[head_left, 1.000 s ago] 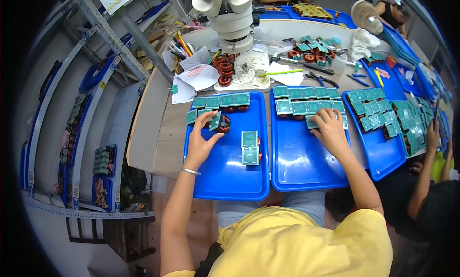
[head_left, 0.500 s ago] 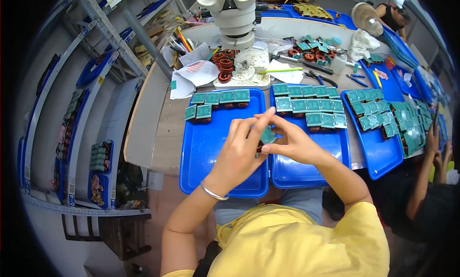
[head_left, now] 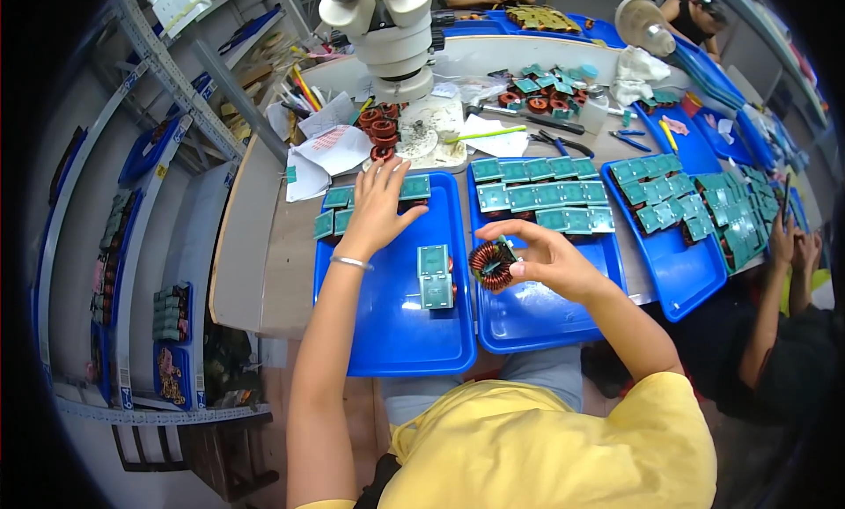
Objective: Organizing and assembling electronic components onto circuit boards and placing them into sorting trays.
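My left hand point(head_left: 378, 211) is stretched palm down over the far rows of coil assemblies point(head_left: 414, 188) in the left blue tray point(head_left: 387, 350). Its fingers are apart and partly cover the green boards there; whether they touch one I cannot tell. Between the thumb and fingers of my right hand point(head_left: 546, 261) is a ring-shaped, copper-wound coil point(head_left: 490, 264), tilted so that its winding shows. A small green board edge shows at its side. It hangs above the gap between the left tray and the middle tray point(head_left: 546, 324). Two more green-board assemblies point(head_left: 435, 277) lie mid-tray on the left.
Rows of green-board coils point(head_left: 554, 195) fill the far part of the middle tray. A third blue tray point(head_left: 678, 289) stands to the right. Behind are a microscope point(head_left: 392, 47), loose red coils point(head_left: 380, 126), pliers point(head_left: 563, 143) and papers point(head_left: 330, 152). Another person's hands point(head_left: 792, 245) work at far right.
My hands have parted: the left moved away to the far rows of the left tray, while the right keeps the coil. Two assemblies mid-tray show now where my hands were. The view has shifted.
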A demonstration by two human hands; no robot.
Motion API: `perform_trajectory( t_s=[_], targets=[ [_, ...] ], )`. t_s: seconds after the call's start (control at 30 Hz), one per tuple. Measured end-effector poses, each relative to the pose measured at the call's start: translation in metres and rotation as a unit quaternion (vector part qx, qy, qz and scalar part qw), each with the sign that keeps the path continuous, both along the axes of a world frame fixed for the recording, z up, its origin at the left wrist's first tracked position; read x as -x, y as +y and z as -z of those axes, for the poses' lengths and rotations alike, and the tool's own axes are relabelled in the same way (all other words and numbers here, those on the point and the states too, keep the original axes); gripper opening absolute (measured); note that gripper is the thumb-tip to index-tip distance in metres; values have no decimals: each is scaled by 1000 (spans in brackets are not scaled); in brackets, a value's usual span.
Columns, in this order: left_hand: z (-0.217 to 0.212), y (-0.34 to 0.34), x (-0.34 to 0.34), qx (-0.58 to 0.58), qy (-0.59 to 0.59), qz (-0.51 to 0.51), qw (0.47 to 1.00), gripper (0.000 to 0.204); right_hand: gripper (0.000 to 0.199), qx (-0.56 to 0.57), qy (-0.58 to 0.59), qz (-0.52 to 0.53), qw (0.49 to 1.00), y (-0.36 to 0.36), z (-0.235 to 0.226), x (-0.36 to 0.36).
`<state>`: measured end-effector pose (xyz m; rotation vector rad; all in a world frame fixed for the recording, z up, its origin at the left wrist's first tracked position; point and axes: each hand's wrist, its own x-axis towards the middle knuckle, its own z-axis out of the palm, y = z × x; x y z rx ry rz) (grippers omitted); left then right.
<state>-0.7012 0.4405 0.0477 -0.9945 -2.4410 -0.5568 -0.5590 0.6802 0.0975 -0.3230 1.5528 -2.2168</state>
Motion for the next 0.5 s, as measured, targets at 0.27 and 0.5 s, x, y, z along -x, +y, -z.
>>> perform_trajectory(
  t_s=[0.27,0.5],
  targets=[
    [28,6,23,41,-43,-37,998,54,54,-363,271,121,883,34,3,-2],
    [10,2,4,-199,-274,16,941,50,49,-619,415,136,653,43,35,15]
  ],
)
